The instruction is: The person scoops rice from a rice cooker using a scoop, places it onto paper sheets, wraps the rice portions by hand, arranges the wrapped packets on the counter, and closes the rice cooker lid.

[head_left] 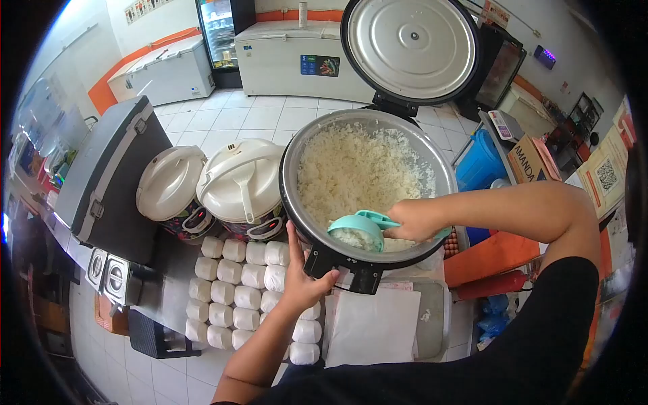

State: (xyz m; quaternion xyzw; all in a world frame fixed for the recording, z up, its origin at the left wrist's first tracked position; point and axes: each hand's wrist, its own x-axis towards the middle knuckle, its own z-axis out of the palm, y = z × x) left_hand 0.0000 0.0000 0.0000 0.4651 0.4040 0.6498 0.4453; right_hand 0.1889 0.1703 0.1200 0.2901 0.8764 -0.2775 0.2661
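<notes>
A large rice cooker (289, 182) stands with its lid (413, 37) raised, cooked white rice (358, 162) filling much of its pot. My right hand (413, 220) is closed round the handle of a teal scoop (349, 223), which holds rice and sits low inside the near rim. A bit of teal also shows to the right of that hand; I cannot tell whether it belongs to the scoop. My left hand (302, 280) grips the cooker's near left side by the black handle, fingers along the outer wall and thumb over the front.
Rows of white wrapped packets (234, 273) cover the table at left. White paper sheets (374, 324) lie on a tray (432, 317) before the cooker. Two smaller cookers (239, 172) and a grey cool box (111, 175) stand left; a blue bin (480, 162) stands right.
</notes>
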